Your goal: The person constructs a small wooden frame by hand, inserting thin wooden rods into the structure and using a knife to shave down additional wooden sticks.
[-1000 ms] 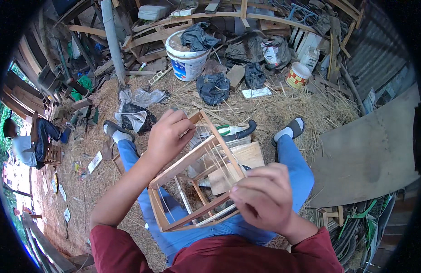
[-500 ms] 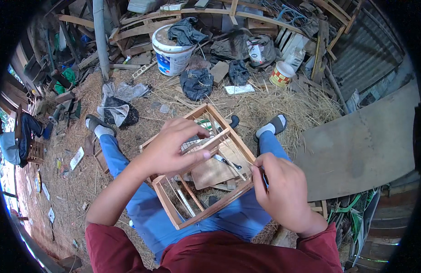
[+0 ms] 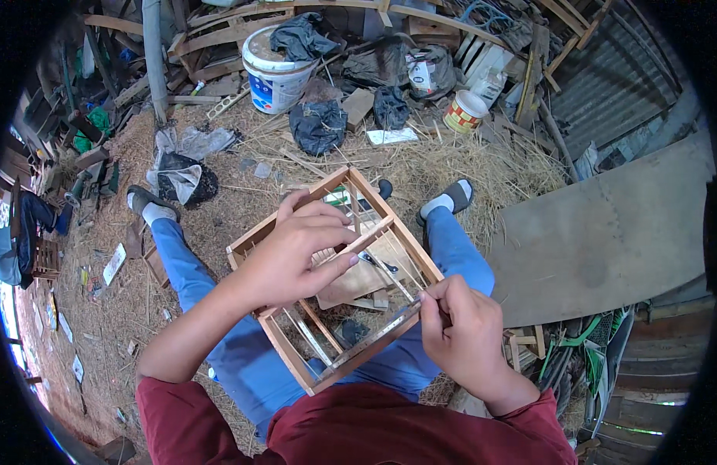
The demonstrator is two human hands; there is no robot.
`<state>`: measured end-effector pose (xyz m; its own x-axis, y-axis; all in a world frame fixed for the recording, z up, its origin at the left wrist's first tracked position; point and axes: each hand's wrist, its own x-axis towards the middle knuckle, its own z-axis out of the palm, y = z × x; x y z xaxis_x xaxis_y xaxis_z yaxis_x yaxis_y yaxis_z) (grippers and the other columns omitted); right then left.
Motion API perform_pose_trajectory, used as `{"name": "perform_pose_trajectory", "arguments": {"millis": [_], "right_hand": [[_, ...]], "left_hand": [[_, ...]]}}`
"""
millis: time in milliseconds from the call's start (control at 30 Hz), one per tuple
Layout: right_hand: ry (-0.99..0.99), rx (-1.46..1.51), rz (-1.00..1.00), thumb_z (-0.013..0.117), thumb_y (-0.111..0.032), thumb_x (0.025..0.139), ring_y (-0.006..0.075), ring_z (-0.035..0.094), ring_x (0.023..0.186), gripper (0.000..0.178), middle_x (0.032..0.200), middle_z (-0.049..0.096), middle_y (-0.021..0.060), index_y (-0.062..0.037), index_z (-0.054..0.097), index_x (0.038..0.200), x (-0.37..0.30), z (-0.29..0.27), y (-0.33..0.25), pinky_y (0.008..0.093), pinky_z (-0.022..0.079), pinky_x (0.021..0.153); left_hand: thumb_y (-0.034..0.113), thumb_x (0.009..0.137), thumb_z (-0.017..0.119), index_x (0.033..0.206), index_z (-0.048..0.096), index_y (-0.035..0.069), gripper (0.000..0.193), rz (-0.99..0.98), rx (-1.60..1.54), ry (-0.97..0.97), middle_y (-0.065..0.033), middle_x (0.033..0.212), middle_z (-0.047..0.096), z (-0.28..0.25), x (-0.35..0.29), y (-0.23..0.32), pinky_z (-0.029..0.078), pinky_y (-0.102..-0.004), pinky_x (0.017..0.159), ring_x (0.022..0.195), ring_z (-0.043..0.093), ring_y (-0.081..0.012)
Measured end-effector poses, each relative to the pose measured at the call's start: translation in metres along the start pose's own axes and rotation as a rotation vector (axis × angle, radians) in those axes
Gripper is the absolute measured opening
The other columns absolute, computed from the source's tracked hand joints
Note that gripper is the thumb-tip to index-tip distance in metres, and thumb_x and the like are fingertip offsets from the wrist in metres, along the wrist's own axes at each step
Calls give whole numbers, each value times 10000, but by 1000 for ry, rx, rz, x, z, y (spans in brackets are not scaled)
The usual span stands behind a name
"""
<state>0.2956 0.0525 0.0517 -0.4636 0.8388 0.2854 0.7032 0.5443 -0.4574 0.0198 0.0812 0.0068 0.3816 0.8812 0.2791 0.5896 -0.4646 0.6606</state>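
Observation:
Above my lap is a wooden frame (image 3: 285, 349) shaped like an open box, with a crossbar and thin slats or rods inside. My left hand (image 3: 293, 252) reaches over the crossbar (image 3: 380, 229), with its thumb on the near side and fingers on the far side. At the frame's right corner, my right hand (image 3: 467, 322) has thumb and forefinger pinched together; whatever is between them is too small to name. A greyish strip (image 3: 374, 338) runs along the frame's near rail. Through the frame shows a light board (image 3: 343, 291) with a dark-handled tool (image 3: 368, 259) by it.
Straw and litter cover the ground around my feet. Beyond lie a white bucket (image 3: 275, 81), black plastic bags (image 3: 318, 128) and a red-and-yellow tin (image 3: 465, 112). A large flat sheet (image 3: 599, 232) is at the right, and a post (image 3: 155, 62) stands at the far left.
The whole view has shifted slightly. The frame is tilted a little differently, showing more of its near rail's top. My left hand's fingers are more spread; my right hand remains at the corner.

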Motion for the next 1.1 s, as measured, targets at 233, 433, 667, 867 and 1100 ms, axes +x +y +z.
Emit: {"name": "perform_pose_trajectory", "arguments": {"millis": [233, 433, 667, 867, 1100], "right_hand": [[51, 57, 47, 737, -56, 899, 320, 641, 574, 158, 654, 609, 116, -50, 582, 873, -5, 5, -1, 433, 481, 537], [62, 79, 65, 743, -49, 891, 312, 652, 577, 149, 663, 624, 118, -49, 594, 889, -4, 6, -2, 423, 490, 539], [84, 83, 70, 756, -58, 880, 303, 657, 575, 151, 658, 624, 109, -54, 605, 884, -8, 5, -2, 408, 493, 535], [67, 90, 83, 770, -62, 871, 289, 647, 557, 148, 650, 619, 91, -60, 622, 884, -15, 1, -3, 394, 492, 529], [123, 103, 100, 780, -10, 869, 177, 518, 491, 147, 580, 513, 28, -53, 641, 845, -24, -1, -2, 329, 404, 496]], "left_hand": [[176, 944, 709, 1159, 695, 51, 250, -106, -17, 228, -111, 1114, 683, -1, 3, -10, 443, -428, 1029, 1125, 638, -264], [158, 950, 727, 1261, 669, 29, 341, -281, -41, 136, -107, 1135, 697, -32, 38, -35, 544, -327, 835, 1028, 657, -178], [221, 965, 749, 1244, 693, 21, 347, -400, -412, -72, -73, 1026, 706, -12, 47, -68, 528, -324, 789, 913, 617, -131], [267, 954, 770, 1135, 675, -4, 339, -397, -135, -9, -48, 908, 675, -4, 39, -47, 486, -306, 687, 776, 576, -99], [176, 878, 843, 1085, 588, 24, 361, -351, -85, 255, -62, 861, 669, 10, 20, -25, 490, -300, 618, 698, 605, -112]]}}
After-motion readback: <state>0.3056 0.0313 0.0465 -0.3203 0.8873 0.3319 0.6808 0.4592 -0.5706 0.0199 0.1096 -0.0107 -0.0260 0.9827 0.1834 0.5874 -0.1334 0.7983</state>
